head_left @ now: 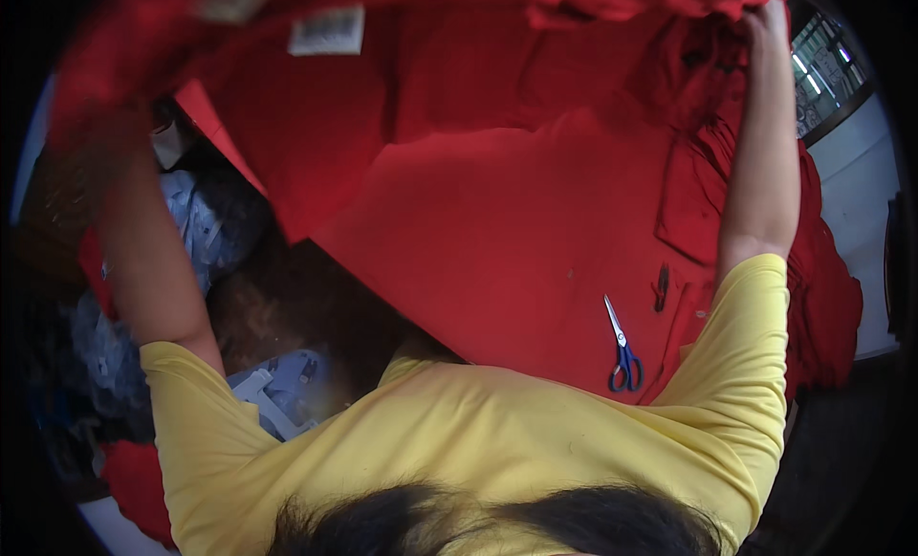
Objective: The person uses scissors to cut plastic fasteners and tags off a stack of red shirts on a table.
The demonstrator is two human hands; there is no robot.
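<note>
Both my arms are raised and spread wide, with a large piece of red cloth [459,68] stretched between them. At the far right my right hand [765,22] is closed on the cloth's bunched upper edge. Blurred red folds cover the end of my left forearm [148,240] at the upper left, hiding that hand's fingers. A white label [327,32] shows on the raised cloth. Below it, more red fabric [478,240] lies spread out flat. Scissors with dark blue handles [623,350] rest on this fabric, and small dark thread snips [661,286] lie just beyond them.
Crumpled clear plastic bags [206,221] sit at the left beside my arm. Another bluish plastic item [287,389] lies lower, near my body. A heap of red cloth [827,298] hangs at the right edge. A window with lights [827,68] is at the upper right.
</note>
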